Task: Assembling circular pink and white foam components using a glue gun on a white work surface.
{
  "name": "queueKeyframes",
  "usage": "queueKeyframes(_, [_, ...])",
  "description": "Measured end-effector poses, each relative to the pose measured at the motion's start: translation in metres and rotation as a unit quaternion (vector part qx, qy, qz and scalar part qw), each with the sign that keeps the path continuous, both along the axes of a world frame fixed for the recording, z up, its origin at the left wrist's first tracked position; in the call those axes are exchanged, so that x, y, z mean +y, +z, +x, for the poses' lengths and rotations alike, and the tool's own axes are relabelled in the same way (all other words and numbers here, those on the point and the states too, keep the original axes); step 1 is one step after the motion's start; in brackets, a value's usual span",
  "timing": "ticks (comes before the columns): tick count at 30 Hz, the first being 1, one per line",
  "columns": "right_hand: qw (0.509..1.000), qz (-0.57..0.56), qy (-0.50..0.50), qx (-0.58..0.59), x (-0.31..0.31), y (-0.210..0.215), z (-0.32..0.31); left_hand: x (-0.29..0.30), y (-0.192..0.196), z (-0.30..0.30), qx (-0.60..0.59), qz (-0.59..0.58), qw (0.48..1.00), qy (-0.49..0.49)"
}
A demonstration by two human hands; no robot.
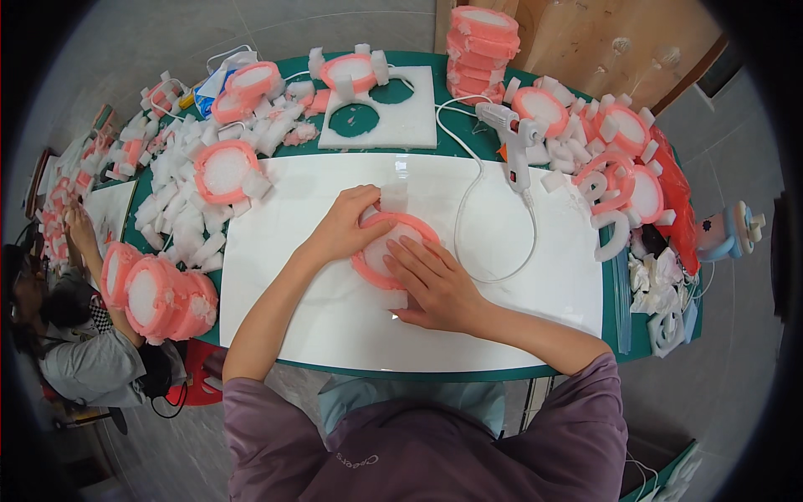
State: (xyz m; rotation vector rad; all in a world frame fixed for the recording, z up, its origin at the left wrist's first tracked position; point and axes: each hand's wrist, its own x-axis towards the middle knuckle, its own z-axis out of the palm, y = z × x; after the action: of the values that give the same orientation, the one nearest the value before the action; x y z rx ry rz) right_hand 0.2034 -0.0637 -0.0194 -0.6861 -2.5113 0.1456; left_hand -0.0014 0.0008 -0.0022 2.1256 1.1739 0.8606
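On the white board in front of me lies a round white foam disc with a pink foam rim (381,266). One small white foam block (394,197) sits at its far edge, and another foam block (390,299) at its near edge. My left hand (351,224) is closed round the rim's far left side, its thumb over the top. My right hand (435,289) grips the right side, its fingers laid across the disc and its thumb low beside the near block. The undersides of the disc and rim are hidden.
A white glue gun (512,142) stands at the board's far right, its cord looping over the board. Loose foam blocks (180,188) heap at left, near stacked pink-rimmed discs (155,293). A foam sheet with round holes (381,130) lies behind. A co-worker (92,360) sits left.
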Motion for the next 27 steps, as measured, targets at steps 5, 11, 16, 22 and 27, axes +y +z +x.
queueKeyframes(5, [1.000, 0.000, -0.001, 0.004, 0.0003, -0.0005, 0.0001, -0.0002, 0.0009, 0.0003, 0.006, -0.003, 1.000, 0.005])
queueKeyframes(11, [1.000, -0.012, -0.008, -0.008, -0.0002, -0.0003, 0.0005, -0.0003, -0.0001, 0.0003, 0.002, 0.007, 1.000, 0.004])
queueKeyframes(16, [1.000, 0.003, -0.002, 0.005, 0.0002, -0.0011, -0.0001, 0.0001, -0.0008, 0.0007, -0.007, 0.004, 1.000, 0.000])
queueKeyframes(22, [1.000, 0.001, -0.001, 0.002, 0.0000, -0.0007, -0.0005, 0.0005, -0.0020, -0.0010, -0.006, -0.006, 1.000, -0.001])
queueKeyframes(27, [1.000, 0.005, -0.002, 0.002, 0.0003, -0.0010, -0.0003, -0.0007, 0.0019, 0.0009, 0.000, -0.004, 1.000, 0.002])
